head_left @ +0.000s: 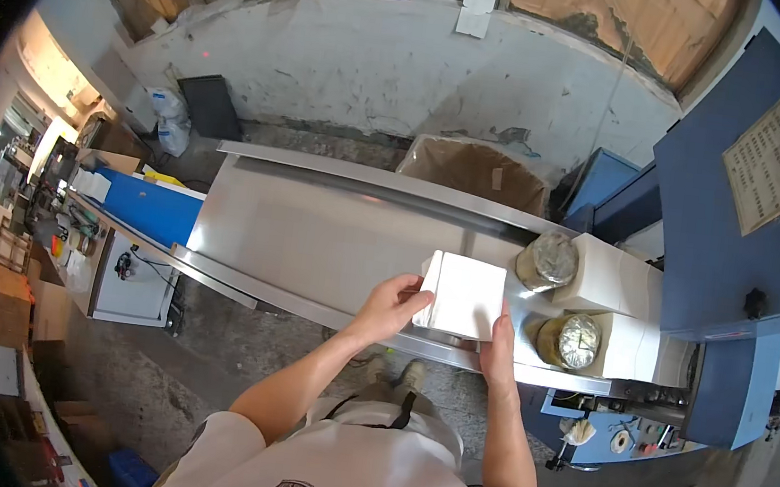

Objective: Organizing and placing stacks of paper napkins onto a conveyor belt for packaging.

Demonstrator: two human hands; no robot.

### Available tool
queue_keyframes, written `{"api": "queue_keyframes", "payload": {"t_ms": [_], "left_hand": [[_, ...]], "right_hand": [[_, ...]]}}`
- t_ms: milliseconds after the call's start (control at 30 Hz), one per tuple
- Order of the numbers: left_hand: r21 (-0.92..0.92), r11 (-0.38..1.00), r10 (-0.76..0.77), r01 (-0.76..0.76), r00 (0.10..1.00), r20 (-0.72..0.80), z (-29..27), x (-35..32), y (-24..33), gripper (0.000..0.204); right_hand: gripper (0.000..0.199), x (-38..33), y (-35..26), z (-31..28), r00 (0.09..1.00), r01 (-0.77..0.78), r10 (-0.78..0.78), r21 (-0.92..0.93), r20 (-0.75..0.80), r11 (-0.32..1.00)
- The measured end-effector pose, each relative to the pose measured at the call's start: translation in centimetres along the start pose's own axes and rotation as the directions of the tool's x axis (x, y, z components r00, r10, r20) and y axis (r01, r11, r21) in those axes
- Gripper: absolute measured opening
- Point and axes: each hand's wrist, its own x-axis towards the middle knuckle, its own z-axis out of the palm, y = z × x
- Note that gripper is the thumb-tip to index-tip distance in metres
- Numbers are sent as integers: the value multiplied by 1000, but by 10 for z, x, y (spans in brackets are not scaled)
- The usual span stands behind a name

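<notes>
Over the near side of the metal trough I hold a square white stack of what look like paper napkins [468,296] between both hands. My left hand [390,308] grips its left side, the thumb along the front. On the right edge my right hand [498,350] presses with its fingers, partly hidden under the stack. Just right of it, two round jar-like weights wrapped in clear film, a far one [548,262] and a near one [570,340], stand on the trough. Each rests against the end of a white row of stacked sheets: the far row [600,277] and the near row [628,347].
The long metal trough [306,225] runs left from a blue machine [735,213]. Behind it is a large lined carton [478,172] by the wall. To the left are a blue board [148,209] and a white cabinet [132,283]. Tools lie on a blue bench [636,439].
</notes>
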Motion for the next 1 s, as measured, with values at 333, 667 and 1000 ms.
{"api": "queue_keyframes", "payload": {"t_ms": [333, 667, 1000], "left_hand": [[133, 991, 23, -7, 993, -115, -9, 9, -23, 24], [-140, 985, -98, 98, 995, 8, 4, -2, 22, 35], [171, 985, -29, 26, 999, 15, 8, 0, 16, 34]], "right_hand": [[83, -10, -28, 17, 996, 78, -82, -130, -19, 988], [82, -14, -47, 44, 964, 135, -236, -540, -123, 831], [71, -15, -51, 40, 981, 91, -150, -400, -119, 912]]}}
